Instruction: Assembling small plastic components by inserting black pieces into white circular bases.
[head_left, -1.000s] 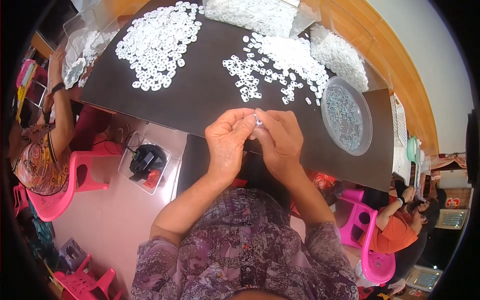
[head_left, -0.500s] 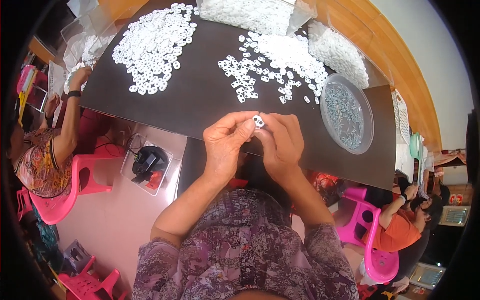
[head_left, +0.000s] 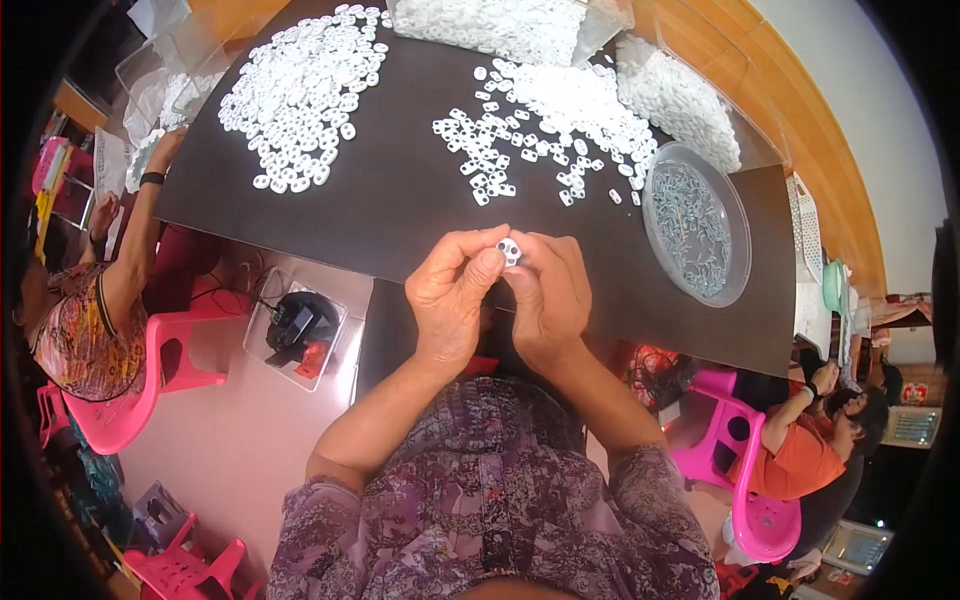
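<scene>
Between the fingertips of both hands is a small white plastic piece with dark round holes (head_left: 510,251), held just above the table's near edge. My left hand (head_left: 450,285) pinches it from the left with thumb and forefinger. From the other side my right hand (head_left: 552,285) grips it, fingers curled. Beyond my hands lie loose white two-holed pieces (head_left: 480,145) and a denser heap of them (head_left: 575,105). To the right stands a round clear tray (head_left: 740,250) holding many small grey-green screws (head_left: 690,225).
Another heap of white oval pieces (head_left: 300,90) covers the table's far left. Clear bins with more white parts (head_left: 490,28) stand along the back. Co-workers sit on pink chairs at left (head_left: 150,390) and right (head_left: 765,525). A floor tray (head_left: 300,335) holds a black device.
Both hands have shifted slightly left and a little down with the white piece, which is turned a bit between the fingertips. The heaps and tray look unchanged.
</scene>
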